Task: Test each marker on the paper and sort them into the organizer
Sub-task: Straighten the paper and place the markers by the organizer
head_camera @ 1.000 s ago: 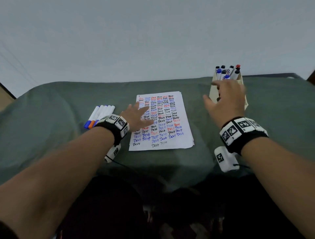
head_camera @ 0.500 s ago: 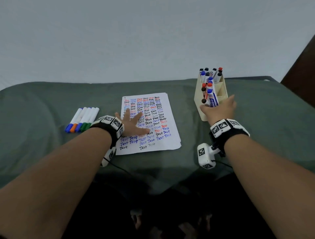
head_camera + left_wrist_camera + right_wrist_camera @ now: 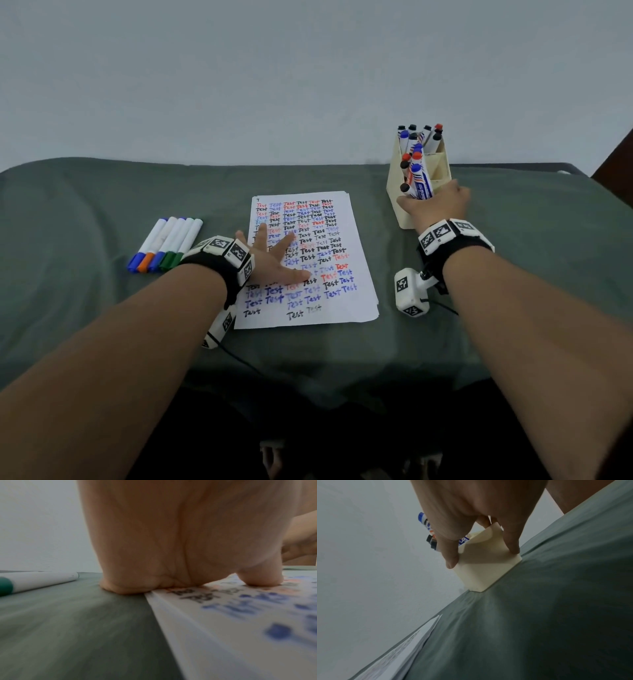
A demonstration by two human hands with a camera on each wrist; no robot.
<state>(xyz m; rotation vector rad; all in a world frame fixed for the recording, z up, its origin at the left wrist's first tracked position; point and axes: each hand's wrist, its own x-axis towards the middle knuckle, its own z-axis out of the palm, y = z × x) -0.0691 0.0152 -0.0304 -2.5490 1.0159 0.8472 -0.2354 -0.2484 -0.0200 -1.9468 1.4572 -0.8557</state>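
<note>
A cream organizer [image 3: 404, 219] stands at the table's right rear with several capped markers [image 3: 419, 150] in it: black, blue and red. My right hand [image 3: 433, 202] grips its near end; in the right wrist view the thumb and a finger pinch the organizer [image 3: 481, 572] from both sides. The white paper [image 3: 342, 308], covered with "Test" in black, blue and red, lies in the middle. My left hand [image 3: 277, 253] rests flat on it, fingers spread, holding nothing. Several white markers [image 3: 168, 243] lie in a row to the left.
A green cloth [image 3: 102, 192] covers the table, which ends at a pale wall behind. The nearest loose marker [image 3: 41, 580], green-capped, lies just left of my left hand. The paper's [image 3: 412, 642] edge shows a stack of sheets.
My right hand came down from above the organizer and took hold of its near end. The left hand stayed flat on the paper.
</note>
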